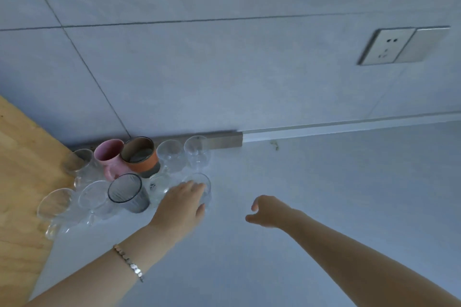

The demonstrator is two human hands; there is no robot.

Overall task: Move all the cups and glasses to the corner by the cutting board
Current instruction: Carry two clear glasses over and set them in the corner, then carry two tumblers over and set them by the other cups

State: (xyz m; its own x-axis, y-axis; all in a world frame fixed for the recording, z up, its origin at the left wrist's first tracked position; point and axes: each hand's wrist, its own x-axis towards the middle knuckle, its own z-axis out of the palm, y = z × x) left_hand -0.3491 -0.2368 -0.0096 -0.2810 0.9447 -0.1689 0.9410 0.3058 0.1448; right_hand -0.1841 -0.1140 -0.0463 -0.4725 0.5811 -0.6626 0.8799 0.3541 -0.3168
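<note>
Several cups and glasses stand grouped in the counter corner beside the wooden cutting board [22,162]. Among them are a pink mug [109,154], an orange-and-grey cup [141,157], a dark grey ribbed glass [128,193] and several clear glasses [172,156]. My left hand [183,203] wraps around a clear glass [202,183] at the right front of the group; the glass stands on the counter. My right hand [267,212] hovers over the bare counter to the right, fingers loosely curled, holding nothing.
The pale counter [324,194] runs right along a grey tiled wall. A wall socket [389,47] sits high on the right. A short wooden strip [224,142] lies at the wall's foot behind the glasses.
</note>
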